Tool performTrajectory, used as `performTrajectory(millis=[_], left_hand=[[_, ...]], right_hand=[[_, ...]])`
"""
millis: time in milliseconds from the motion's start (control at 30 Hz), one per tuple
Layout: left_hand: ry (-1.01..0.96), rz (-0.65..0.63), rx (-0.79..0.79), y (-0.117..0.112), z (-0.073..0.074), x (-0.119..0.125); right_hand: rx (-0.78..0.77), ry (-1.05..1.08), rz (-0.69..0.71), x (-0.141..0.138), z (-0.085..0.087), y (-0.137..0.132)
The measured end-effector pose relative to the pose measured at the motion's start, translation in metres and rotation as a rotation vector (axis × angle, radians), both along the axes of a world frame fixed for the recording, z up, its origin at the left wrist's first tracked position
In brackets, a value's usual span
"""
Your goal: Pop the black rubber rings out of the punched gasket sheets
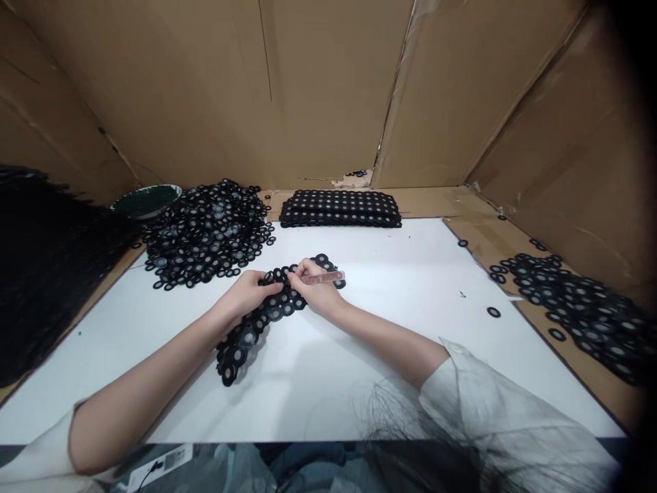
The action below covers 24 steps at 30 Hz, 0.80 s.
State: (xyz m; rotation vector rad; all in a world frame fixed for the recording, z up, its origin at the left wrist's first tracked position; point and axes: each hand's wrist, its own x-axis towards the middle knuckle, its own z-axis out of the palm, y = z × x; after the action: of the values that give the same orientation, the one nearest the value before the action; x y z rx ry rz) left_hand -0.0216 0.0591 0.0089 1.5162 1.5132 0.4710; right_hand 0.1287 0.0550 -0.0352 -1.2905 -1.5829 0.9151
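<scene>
My left hand [250, 293] is closed on a strip of joined black discs [250, 337] with pale grey centres. The strip runs slantwise over the white board, its near end hanging toward me. My right hand [314, 286] is closed round a slim tool with a clear, reddish handle [333, 276], which points off to the right. The tool's tip is hidden by the fingers and the discs, so its kind cannot be told. Both hands meet at the middle of the strip, fingertips close together.
A heap of loose black rings [208, 233] lies at the back left beside a round dish [148, 200] of dark contents. A joined black disc panel [341, 209] rests at the back. More rings [585, 308] spread at the right. Cardboard walls [328, 89] enclose the white board [400, 253].
</scene>
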Motion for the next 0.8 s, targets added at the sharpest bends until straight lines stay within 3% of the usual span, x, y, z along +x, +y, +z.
performTrajectory(millis=[233, 500, 633, 800], left_hand=[[-0.011, -0.095, 0.034, -0.007, 0.001, -0.002], [0.032, -0.123, -0.017, 0.010, -0.002, -0.010], [0.021, -0.092, 0.053, -0.004, -0.001, -0.003], [-0.007, -0.163, 0.029, -0.009, 0.004, -0.003]], right_hand=[[0.035, -0.085, 0.048, -0.001, 0.000, 0.000], [-0.095, 0.096, 0.166, 0.006, 0.003, 0.000], [-0.064, 0.047, 0.143, 0.000, 0.001, -0.003], [0.000, -0.030, 0.064, -0.004, 0.002, -0.004]])
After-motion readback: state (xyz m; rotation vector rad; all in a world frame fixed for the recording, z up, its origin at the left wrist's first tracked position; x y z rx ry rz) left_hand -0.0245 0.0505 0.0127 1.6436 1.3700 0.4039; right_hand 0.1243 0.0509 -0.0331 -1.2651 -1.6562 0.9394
